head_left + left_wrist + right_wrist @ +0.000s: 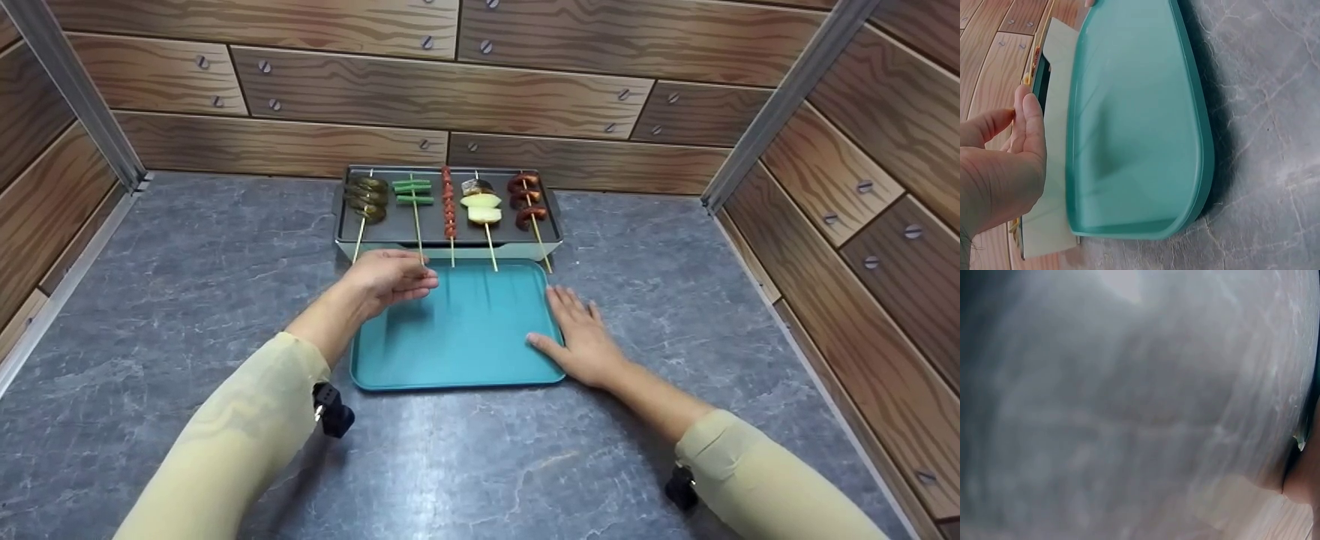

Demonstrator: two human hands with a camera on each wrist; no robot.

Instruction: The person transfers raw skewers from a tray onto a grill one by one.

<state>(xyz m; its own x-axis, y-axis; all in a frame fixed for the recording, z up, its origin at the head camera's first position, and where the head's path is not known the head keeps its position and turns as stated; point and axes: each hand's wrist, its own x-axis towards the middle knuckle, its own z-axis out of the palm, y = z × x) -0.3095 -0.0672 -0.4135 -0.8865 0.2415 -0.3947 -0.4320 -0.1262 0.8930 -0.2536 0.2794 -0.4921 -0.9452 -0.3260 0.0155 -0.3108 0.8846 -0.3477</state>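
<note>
My left hand [394, 277] pinches the lower end of a skewer with green pieces [412, 191] between thumb and fingers. That skewer lies on a dark grill plate [390, 232]. In the left wrist view the thumb and fingertips of the left hand [1016, 146] meet beside the grill's pale side [1057, 112]. My right hand [585, 341] lies with fingers straight at the right edge of a teal tray [465, 352], thumb over the rim. In the right wrist view only a blurred sliver of the right hand [1303, 472] shows.
Also on the grill are a dark green skewer [366, 199], a thin red one [448, 202], one with pale slices [481, 206] and one with reddish-brown curls [527, 199]. Their sticks stick out toward the tray. Wood-patterned walls [450, 90] enclose the grey marbled table [225, 262].
</note>
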